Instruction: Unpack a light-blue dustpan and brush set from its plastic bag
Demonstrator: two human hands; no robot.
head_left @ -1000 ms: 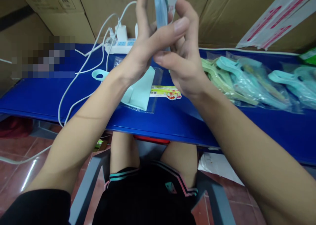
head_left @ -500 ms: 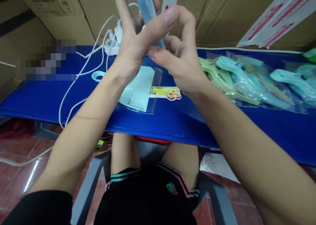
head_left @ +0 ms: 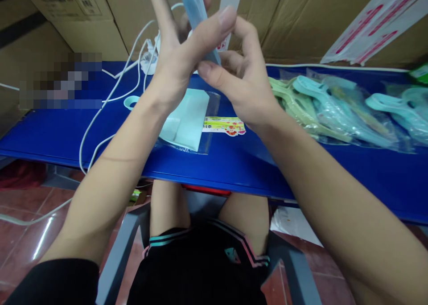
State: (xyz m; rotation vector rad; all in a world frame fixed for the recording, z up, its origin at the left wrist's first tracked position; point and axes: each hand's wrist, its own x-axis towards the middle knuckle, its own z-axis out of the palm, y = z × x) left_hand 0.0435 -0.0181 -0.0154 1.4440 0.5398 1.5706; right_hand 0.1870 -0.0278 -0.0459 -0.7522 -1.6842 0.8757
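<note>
Both hands are raised above the blue table (head_left: 234, 162) and hold a long bluish packaged item (head_left: 195, 10) upright between them. My left hand (head_left: 177, 55) has its thumb pressed across the item's front and its fingers behind it. My right hand (head_left: 244, 82) pinches the item's lower end, fingers curled. The top of the item runs out of the picture. Below the hands a light green flat piece in a clear bag (head_left: 187, 122) lies on the table, with a yellow printed label (head_left: 224, 125) at its right end.
A pile of bagged green and teal plastic pieces (head_left: 334, 113) lies at the right. A white power strip (head_left: 150, 59) and white cables (head_left: 100, 113) sit at the back left. Cardboard boxes (head_left: 301, 19) stand behind the table. My knees and a grey chair (head_left: 294, 265) are below the table edge.
Both hands have shifted slightly left and up with the bluish item, which now tilts more to the left. The table objects have not moved.
</note>
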